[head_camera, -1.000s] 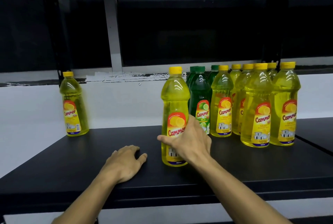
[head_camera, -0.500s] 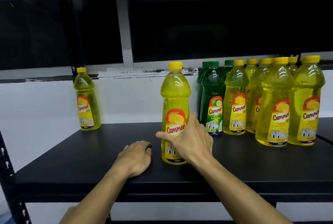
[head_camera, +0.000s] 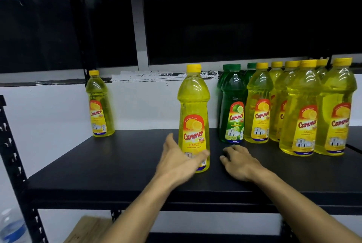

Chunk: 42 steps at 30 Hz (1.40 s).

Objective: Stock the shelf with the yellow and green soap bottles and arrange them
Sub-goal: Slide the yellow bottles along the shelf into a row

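One bottle (head_camera: pixel 193 117) stands mid-shelf (head_camera: pixel 117 164), another (head_camera: pixel 100 105) back-left, the cluster (head_camera: pixel 284 109) right.

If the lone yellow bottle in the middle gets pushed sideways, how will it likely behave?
The middle yellow bottle looks full, so probably heavy for its size. It is tall with a narrow base, so a high push may tip it. The smooth black shelf suggests a low push would slide it.

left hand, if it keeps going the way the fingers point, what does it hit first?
The left hand points up and right at the lone yellow bottle mid-shelf; its fingers already overlap the bottle's base, so that bottle comes first. Actual contact is unclear from this blurred view.
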Each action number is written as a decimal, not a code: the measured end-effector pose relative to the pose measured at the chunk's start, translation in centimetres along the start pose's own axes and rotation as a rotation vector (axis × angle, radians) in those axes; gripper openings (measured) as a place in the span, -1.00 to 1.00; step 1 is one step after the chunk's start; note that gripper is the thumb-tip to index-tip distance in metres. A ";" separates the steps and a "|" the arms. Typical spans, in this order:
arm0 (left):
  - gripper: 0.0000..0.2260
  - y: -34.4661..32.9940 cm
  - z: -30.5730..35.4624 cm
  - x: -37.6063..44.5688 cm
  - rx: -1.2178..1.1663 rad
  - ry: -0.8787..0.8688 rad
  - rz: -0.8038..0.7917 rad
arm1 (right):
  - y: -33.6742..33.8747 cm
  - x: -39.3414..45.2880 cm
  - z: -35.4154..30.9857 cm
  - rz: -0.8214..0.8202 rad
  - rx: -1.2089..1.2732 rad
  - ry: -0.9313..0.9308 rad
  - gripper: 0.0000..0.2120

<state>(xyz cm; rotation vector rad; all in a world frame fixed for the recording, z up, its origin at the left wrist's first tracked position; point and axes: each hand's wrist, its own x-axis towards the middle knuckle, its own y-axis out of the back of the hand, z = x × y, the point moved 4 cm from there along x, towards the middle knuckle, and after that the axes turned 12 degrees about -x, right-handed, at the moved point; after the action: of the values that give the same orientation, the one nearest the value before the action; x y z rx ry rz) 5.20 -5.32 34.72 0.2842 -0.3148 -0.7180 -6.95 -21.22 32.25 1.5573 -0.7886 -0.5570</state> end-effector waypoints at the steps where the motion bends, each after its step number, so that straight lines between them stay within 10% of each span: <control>1: 0.12 -0.9 0.2 -0.2 0.062 0.025 0.024 | -0.1 0.1 -0.1 -0.008 -0.005 0.011 -0.52; 14: -0.24 -1.3 -0.3 0.2 0.247 0.072 0.306 | -0.6 1.0 -2.5 -0.005 -0.001 0.112 -0.51; 42: -0.15 25.9 -12.8 12.7 0.181 0.160 0.486 | -4.0 5.7 -18.0 -0.049 -0.029 0.335 -0.31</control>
<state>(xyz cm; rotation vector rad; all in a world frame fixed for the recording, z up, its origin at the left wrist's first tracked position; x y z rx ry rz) 34.46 6.58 34.63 0.4164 -0.2824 -0.1858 10.70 -13.59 31.40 1.5933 -0.4866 -0.3278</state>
